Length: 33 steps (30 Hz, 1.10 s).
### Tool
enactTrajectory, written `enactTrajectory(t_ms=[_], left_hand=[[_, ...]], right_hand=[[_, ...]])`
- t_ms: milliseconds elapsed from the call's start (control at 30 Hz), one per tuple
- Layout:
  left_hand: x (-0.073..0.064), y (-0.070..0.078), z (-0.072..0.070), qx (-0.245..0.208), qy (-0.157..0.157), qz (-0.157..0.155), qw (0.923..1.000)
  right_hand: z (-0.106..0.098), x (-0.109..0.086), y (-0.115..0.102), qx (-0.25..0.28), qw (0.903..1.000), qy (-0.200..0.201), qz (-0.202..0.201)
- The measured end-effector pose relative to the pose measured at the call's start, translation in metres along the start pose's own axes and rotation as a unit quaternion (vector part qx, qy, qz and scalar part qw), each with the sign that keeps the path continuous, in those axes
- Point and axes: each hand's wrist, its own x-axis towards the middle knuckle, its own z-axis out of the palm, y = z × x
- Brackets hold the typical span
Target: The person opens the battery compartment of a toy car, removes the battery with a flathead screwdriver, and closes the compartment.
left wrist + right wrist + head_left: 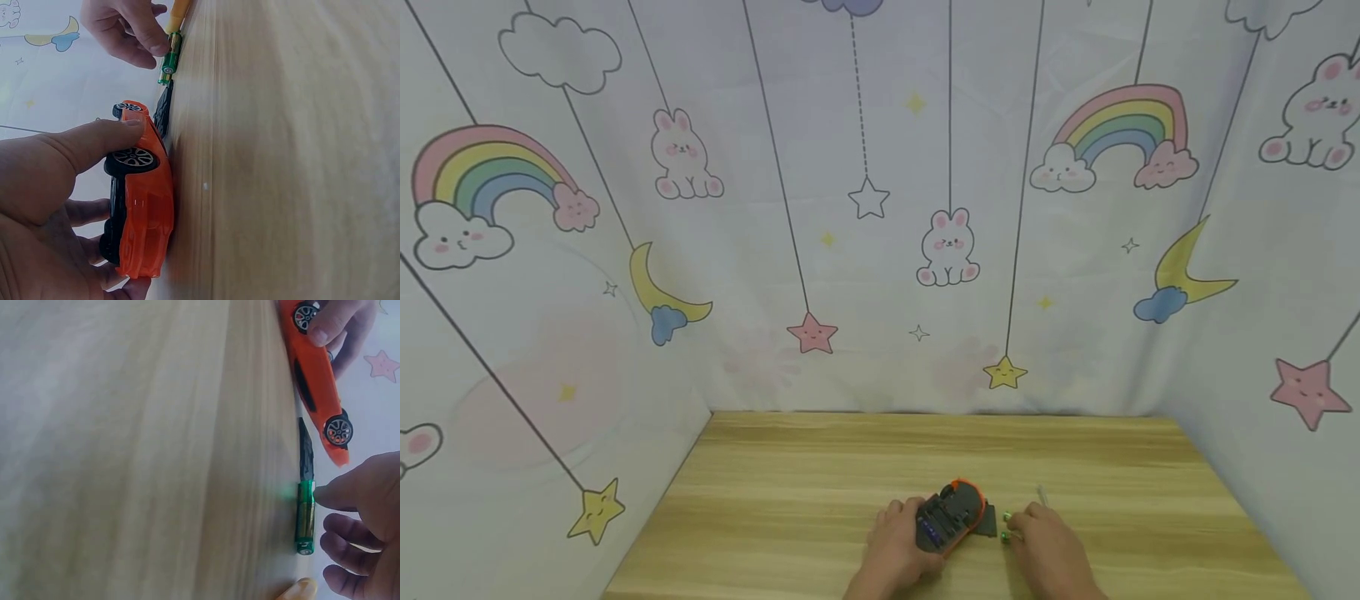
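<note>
- Evidently, in the head view, the left hand (pixel 895 542) is gripping the car (pixel 951 515), which is lying wheels up on the table (pixel 790 483); a black plate (pixel 988 522) is sitting just beside it.
- Next, in the left wrist view, the right hand (pixel 128 31) is resting its fingertips at the batteries (pixel 172 56).
- Lastly, in the right wrist view, the right fingers are bending loosely, apparently grasping nothing. Picking up the batteries is probably the step in hand; the next move is likely calling for a thumb-and-finger pinch, the car being kept steady.
</note>
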Motion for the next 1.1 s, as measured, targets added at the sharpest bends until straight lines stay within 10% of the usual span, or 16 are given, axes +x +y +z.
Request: enactTrajectory(t_ms=[1100], left_hand=[[-0.001,-0.005,0.002,0.003,0.010,0.026,0.9996]], right_hand=[[0.000,0.006,-0.065,0.101,0.9905,-0.058,-0.074]])
